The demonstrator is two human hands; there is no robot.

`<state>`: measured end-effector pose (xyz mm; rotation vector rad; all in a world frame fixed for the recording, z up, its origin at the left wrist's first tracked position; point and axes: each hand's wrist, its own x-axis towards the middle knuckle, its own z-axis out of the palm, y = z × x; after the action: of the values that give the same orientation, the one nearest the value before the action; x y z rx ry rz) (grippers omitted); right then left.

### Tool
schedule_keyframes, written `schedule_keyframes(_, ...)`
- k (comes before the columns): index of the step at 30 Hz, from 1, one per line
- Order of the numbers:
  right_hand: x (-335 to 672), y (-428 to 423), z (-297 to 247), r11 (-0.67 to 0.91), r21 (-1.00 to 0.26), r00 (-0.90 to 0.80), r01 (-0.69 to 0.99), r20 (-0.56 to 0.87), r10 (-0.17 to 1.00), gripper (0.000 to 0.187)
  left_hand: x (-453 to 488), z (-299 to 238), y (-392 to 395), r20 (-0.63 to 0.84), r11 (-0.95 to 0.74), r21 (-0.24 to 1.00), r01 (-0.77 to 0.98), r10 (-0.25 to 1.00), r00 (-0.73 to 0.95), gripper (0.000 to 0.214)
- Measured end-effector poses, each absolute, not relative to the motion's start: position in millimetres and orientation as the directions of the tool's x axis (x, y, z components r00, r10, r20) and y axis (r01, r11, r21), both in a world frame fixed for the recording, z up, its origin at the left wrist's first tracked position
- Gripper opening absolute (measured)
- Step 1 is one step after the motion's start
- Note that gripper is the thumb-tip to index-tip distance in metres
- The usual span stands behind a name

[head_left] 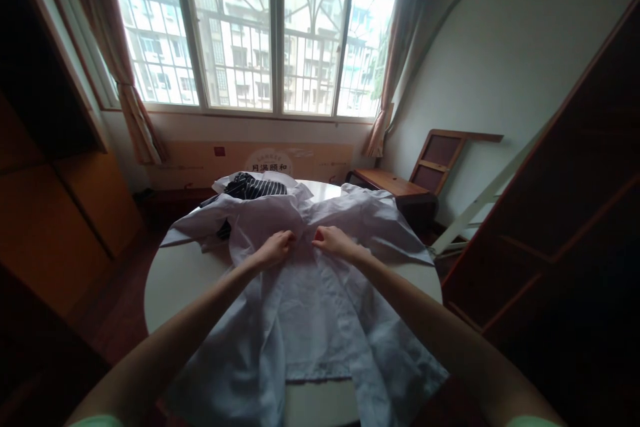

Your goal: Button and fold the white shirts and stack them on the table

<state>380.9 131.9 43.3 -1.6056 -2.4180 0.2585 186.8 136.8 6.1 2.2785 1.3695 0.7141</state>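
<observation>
A pale white shirt lies spread face up over a round white table, its hem hanging toward me. My left hand and my right hand sit close together at the shirt's chest, just below the collar. Both hands have the fingers curled and pinched on the shirt's front edges, where the two halves meet. Behind the shirt, at the far side of the table, lies a dark striped garment on other white cloth.
A large barred window with tied curtains fills the far wall. A wooden bench and a leaning wooden frame stand at the right. Dark wooden cabinets flank both sides. A flat cardboard box leans under the window.
</observation>
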Motion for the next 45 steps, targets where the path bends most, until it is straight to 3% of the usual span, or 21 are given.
schedule_keyframes(3,362,140,25,0.320,-0.207,-0.308,0.925,0.088,0.947,0.035,199,-5,144,0.203,-0.406,0.565,0.718,0.912,0.356,0.013)
schedule_keyframes(10,363,153,18,0.258,-0.168,-0.252,0.952,0.054,0.966,0.023,194,-8,150,0.142,-0.306,0.646,0.699,0.949,0.283,0.006)
schedule_keyframes(14,370,158,16,0.288,-0.285,-0.289,0.914,0.041,0.957,0.025,193,-9,151,0.125,-0.246,0.708,0.662,0.966,0.226,0.010)
schedule_keyframes(22,381,165,22,0.336,-0.452,-0.323,0.826,0.109,0.940,0.012,201,-20,151,0.204,-0.231,0.830,0.508,0.973,0.109,0.008)
schedule_keyframes(26,389,162,39,0.398,-0.563,-0.520,0.724,-0.066,0.852,0.025,201,-23,151,0.207,-0.222,0.900,0.375,0.975,0.079,0.007)
schedule_keyframes(28,387,158,41,0.399,-0.529,-0.544,0.749,-0.147,0.826,0.034,202,-22,151,0.193,-0.208,0.919,0.334,0.978,0.077,0.006)
schedule_keyframes(30,380,150,39,0.408,-0.435,-0.492,0.803,-0.096,0.865,0.037,204,-20,151,0.177,-0.192,0.938,0.288,0.981,0.076,0.004)
schedule_keyframes(33,367,138,30,0.412,-0.292,-0.421,0.863,0.036,0.906,0.028,207,-19,151,0.170,-0.177,0.958,0.226,0.984,0.054,0.004)
schedule_keyframes(36,360,133,26,0.357,-0.242,-0.351,0.902,0.069,0.934,0.017,212,-19,151,0.176,-0.171,0.965,0.196,0.984,-0.005,0.006)
schedule_keyframes(38,359,137,25,0.302,-0.309,-0.281,0.902,0.113,0.953,0.012,217,-19,150,0.178,-0.166,0.969,0.184,0.983,-0.046,0.008)
schedule_keyframes(40,359,145,23,0.227,-0.509,-0.145,0.830,0.195,0.970,0.008,222,-19,148,0.184,-0.171,0.972,0.161,0.980,-0.072,0.011)
schedule_keyframes(43,356,154,14,0.116,-0.840,0.089,0.529,0.190,0.978,0.007,228,-22,143,0.198,-0.187,0.976,0.115,0.976,-0.087,0.012)
schedule_keyframes(45,354,154,4,0.079,-0.917,0.116,0.391,0.134,0.984,0.007,231,-26,141,0.225,-0.216,0.971,0.105,0.972,-0.074,0.012)
